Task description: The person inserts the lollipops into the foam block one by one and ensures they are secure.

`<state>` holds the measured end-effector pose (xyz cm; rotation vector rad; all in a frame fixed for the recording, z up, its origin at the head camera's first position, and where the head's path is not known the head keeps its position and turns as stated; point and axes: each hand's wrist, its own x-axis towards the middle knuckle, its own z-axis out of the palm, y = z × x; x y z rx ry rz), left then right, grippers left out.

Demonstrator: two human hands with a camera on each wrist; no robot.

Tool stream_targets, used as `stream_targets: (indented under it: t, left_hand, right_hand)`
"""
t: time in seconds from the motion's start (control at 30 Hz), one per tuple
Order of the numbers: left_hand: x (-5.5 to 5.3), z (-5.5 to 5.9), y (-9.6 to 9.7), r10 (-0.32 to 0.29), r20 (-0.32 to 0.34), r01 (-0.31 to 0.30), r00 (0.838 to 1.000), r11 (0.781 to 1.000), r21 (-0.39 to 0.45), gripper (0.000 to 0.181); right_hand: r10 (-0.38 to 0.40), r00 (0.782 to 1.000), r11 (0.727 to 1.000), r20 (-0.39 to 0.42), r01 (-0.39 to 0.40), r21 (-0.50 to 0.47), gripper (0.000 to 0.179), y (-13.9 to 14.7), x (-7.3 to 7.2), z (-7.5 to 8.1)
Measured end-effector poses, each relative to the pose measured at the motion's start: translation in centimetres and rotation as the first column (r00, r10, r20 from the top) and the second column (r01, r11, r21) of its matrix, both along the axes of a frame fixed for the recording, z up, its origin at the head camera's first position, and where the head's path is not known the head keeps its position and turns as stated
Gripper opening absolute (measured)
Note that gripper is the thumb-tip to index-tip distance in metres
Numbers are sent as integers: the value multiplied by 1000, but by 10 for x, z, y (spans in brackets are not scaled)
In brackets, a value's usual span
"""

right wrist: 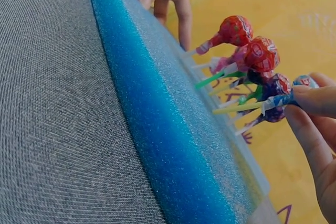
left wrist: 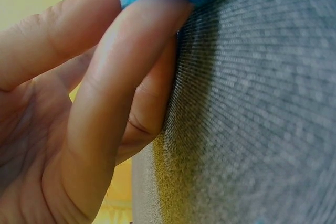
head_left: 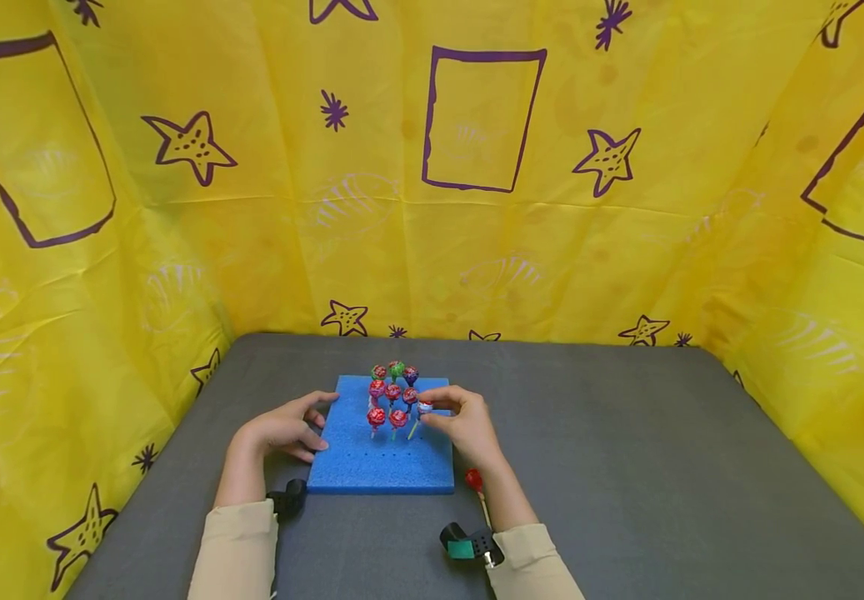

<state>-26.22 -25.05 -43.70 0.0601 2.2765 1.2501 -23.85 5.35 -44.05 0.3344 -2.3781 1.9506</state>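
Observation:
My right hand [head_left: 471,427] pinches a blue-wrapped lollipop [right wrist: 278,100] by its candy end, between thumb and fingertips. Its yellow stick slants down to the blue foam board [head_left: 379,477], the tip close to the surface. Several wrapped lollipops stand in the board in rows: red ones [head_left: 376,417] in front, a green one [head_left: 397,369] and a dark purple one [head_left: 411,377] at the back. Against the board's left edge rests my left hand [head_left: 282,431], fingers spread, the thumb [left wrist: 142,30] touching the foam's side in the left wrist view.
A red lollipop [head_left: 474,480] lies on the grey table [head_left: 611,467] beside my right forearm. Small holes [head_left: 379,454] run across the board's front part. Yellow patterned cloth [head_left: 432,250] walls in the table at the back and sides. Both wrists wear black straps [head_left: 469,543].

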Motion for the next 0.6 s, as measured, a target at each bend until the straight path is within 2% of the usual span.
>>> stream_targets:
  t: [0.1, 0.4, 0.6]
  left_hand:
    - [0, 0, 0, -3, 1, 3, 1000, 1000, -3, 88]
    - [-2, -1, 0, -1, 3, 1, 1000, 1000, -5, 89]
    - [-1, -2, -1, -4, -1, 4, 1000, 1000, -4, 89]
  right_hand:
    - [-7, 1000, 1000, -11, 7, -4, 25, 1, -7, -12]
    - [27, 998, 999, -48, -26, 27, 23, 1, -7, -14]
    - [52, 998, 998, -40, -51, 34, 20, -2, -5, -14]
